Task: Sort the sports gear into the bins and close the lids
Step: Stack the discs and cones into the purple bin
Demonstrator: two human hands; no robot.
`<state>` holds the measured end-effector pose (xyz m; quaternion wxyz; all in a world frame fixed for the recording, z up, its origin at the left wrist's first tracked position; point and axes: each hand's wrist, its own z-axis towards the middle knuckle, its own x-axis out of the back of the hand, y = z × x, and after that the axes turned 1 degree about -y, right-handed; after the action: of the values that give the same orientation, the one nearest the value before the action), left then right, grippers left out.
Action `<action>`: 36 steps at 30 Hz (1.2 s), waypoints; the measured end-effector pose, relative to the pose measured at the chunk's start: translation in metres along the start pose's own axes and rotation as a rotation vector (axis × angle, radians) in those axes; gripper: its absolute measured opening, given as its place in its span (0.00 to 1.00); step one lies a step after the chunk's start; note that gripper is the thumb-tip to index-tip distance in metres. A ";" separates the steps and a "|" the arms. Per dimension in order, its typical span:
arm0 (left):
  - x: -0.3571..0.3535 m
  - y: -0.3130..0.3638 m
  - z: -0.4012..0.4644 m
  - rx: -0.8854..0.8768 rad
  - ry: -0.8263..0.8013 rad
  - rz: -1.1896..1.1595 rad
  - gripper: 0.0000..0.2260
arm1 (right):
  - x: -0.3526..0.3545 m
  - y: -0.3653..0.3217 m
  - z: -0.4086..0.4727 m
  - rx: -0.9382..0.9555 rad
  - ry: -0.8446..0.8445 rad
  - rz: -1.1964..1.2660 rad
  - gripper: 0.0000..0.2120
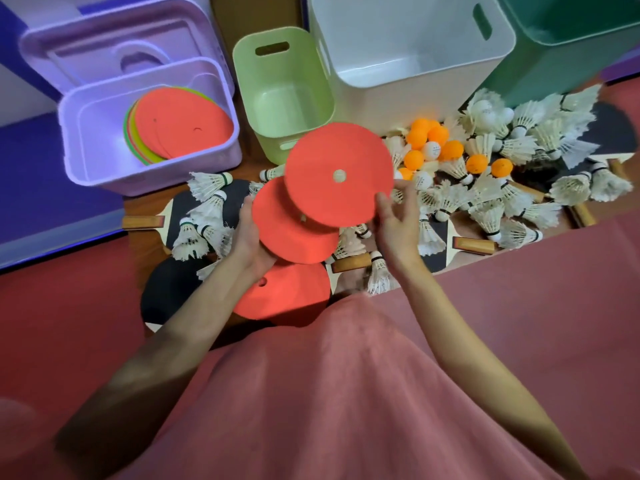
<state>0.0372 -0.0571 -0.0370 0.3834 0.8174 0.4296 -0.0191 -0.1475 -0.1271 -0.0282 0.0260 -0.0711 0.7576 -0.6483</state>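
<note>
My right hand [394, 220] pinches the edge of a flat red disc [337, 168] with a small centre hole, held up over the pile. My left hand [251, 237] holds a second red disc [287, 233] from below, partly under the first. A third red disc [284, 292] lies on the floor beneath my left wrist. The lilac bin [86, 154] at the left holds a stack of discs [180, 128], red on top. White shuttlecocks [512, 199], orange and white balls [436, 143] and wooden-handled paddles [474, 245] lie scattered on the floor.
A lilac lid [114, 39] leans behind the lilac bin. A light green bin [284, 95], a large white bin [408, 57] and a dark green bin [571, 46] stand open along the back. Pink cloth over my lap [346, 393] fills the foreground.
</note>
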 end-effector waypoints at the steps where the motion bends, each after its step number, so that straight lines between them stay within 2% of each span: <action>1: 0.002 0.000 -0.002 0.001 -0.009 -0.021 0.24 | -0.007 -0.001 -0.007 -0.020 -0.084 0.027 0.08; 4: 0.016 0.001 -0.011 0.050 -0.022 -0.077 0.26 | -0.024 0.007 -0.024 -0.059 -0.302 -0.080 0.03; 6: 0.028 0.000 -0.016 0.072 -0.031 -0.097 0.27 | -0.032 0.018 -0.030 -0.084 -0.364 -0.231 0.03; 17: 0.091 -0.011 -0.056 0.055 0.092 -0.263 0.24 | -0.077 0.035 -0.067 0.025 -0.440 -0.632 0.08; 21: 0.117 -0.012 -0.066 0.005 0.159 -0.293 0.22 | -0.097 0.038 -0.083 0.055 -0.458 -0.652 0.07; 24: 0.137 -0.011 -0.071 -0.008 0.272 -0.282 0.20 | -0.110 0.044 -0.094 0.050 -0.498 -0.652 0.11; 27: 0.158 -0.011 -0.077 -0.038 0.401 -0.266 0.16 | -0.118 0.060 -0.104 0.058 -0.446 -0.751 0.14; 31: 0.189 -0.013 -0.078 -0.017 0.393 -0.325 0.21 | -0.120 0.080 -0.109 -0.098 -0.308 -0.997 0.27; 36: 0.210 -0.013 -0.082 -0.014 0.395 -0.358 0.23 | -0.132 0.107 -0.107 -0.300 -0.261 -0.884 0.29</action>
<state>0.1357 0.1441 -0.0624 0.2882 0.7138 0.6338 0.0761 -0.0386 0.0122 -0.1240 -0.1676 -0.4698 0.7305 -0.4664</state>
